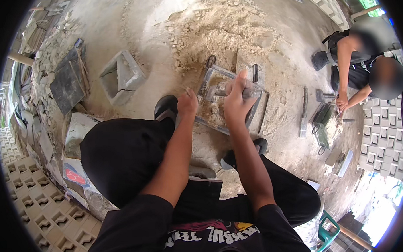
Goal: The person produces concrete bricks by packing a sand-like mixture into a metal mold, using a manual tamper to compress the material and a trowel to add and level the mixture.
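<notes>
A square dark metal mould frame (203,86) lies on the ground between my feet, with sandy material (208,110) inside it. My right hand (237,102) is over the frame, thumb up, its fingers wrapped round a greyish, dust-covered hand tool (252,92). The tool's kind cannot be made out; a pale grey part of it shows left of the hand, within the frame. Just outside the frame's left side, my left hand (188,102) is closed, fingers curled in. Whatever it may hold is hidden.
Beyond the frame spreads a heap of sand (224,27). To the left stand a hollow concrete block (124,75) and a dark board (67,82). At right a co-worker's hands (342,102) work at another mould (324,115), near a long flat tool (304,113). Stacked pale blocks (381,135) stand farther right.
</notes>
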Motion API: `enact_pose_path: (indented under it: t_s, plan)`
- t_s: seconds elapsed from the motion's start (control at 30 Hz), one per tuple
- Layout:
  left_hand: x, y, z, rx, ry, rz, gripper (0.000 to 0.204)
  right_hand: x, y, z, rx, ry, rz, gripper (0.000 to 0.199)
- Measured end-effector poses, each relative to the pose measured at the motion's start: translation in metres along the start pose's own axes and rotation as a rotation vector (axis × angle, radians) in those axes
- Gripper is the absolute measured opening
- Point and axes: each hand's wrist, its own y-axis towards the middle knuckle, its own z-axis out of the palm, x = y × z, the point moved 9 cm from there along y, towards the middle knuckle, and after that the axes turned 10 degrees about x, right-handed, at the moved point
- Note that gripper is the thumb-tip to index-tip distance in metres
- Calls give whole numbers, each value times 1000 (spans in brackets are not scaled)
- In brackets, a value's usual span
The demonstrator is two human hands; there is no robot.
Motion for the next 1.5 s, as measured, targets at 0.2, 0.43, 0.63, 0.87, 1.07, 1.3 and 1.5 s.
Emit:
enact_pose_path:
  t_s: [0.2,0.43,0.63,0.87,1.07,1.3,1.5]
  plan:
    - [0,-2,-6,-47,25,1,63,-7,10,17,79,36,29,51]
    - [-19,0,5,97,117,161,51,5,12,8,45,46,-11,52]
    - [-65,-34,12,0,169,823,41,-31,43,7,194,-86,169,50]
    - [-51,-70,17,51,514,1077,41,-54,20,-22,133,40,279,51]
    - [-135,-55,-57,4,155,866,42,-28,-17,-25,-25,3,152,50]
    - [-296,-77,-104,435,773,877,47,-22,-26,2,101,-190,-30,39]
    - [-327,-178,-129,414,777,1302,43,-23,-33,6,313,32,159,42]
